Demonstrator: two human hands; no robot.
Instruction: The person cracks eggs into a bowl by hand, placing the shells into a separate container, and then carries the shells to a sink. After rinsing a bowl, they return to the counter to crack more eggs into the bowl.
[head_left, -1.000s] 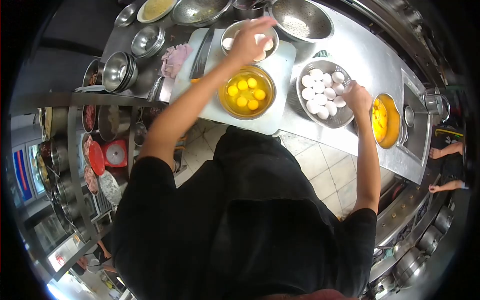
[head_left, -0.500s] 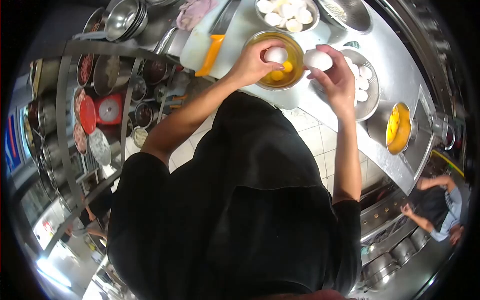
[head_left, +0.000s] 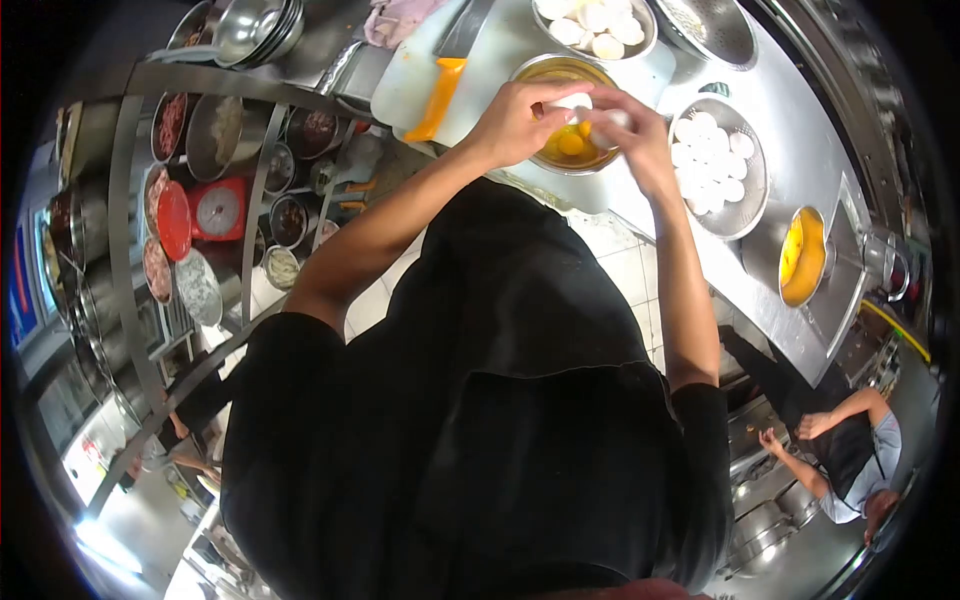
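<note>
Over a metal bowl (head_left: 530, 70) with egg white and yolks (head_left: 571, 142) in it, my two hands are close together. My left hand (head_left: 520, 125) has its fingers round a white egg (head_left: 570, 102). My right hand (head_left: 640, 140) holds another white egg (head_left: 611, 128), partly hidden by the fingers. Whether the shells are cracked is too small to tell. Right of the hands stands a perforated bowl (head_left: 752, 190) of whole white eggs (head_left: 704, 150). Behind them, a second bowl (head_left: 645, 45) holds several white shells (head_left: 608, 45).
An orange-handled knife (head_left: 437, 100) lies on a pale cutting board (head_left: 405, 75) at the left. A metal pot (head_left: 822, 235) with yellow-orange contents is near the right corner. Shelves (head_left: 122, 200) with food bowls line the left. A co-worker (head_left: 850, 450) stands at the lower right.
My hands have come together over the bowl, my right hand moving left with its egg. The co-worker at the lower right has shifted, showing more of the body. The camera view has moved slightly.
</note>
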